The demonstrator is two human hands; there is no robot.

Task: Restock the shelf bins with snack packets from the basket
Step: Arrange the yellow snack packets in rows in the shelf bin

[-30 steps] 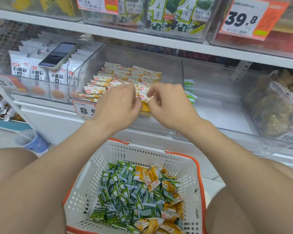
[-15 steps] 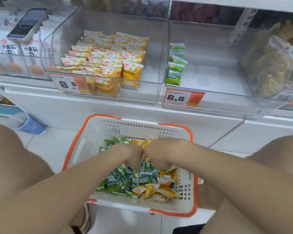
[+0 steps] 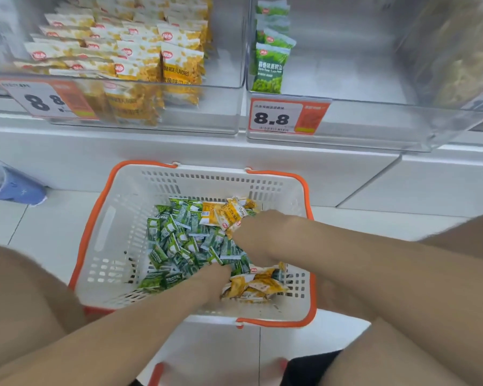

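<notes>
Green and yellow snack packets (image 3: 179,246) lie mixed in the white plastic basket with orange rim (image 3: 106,232). The left hand (image 3: 214,278) is buried at its 5 o'clock, the right hand (image 3: 253,232) at 1 o'clock; neither grip can be told. One colour should be gathered per handful, green for the sparse clear plastic shelf bin (image 3: 374,129) at 1 o'clock.
</notes>
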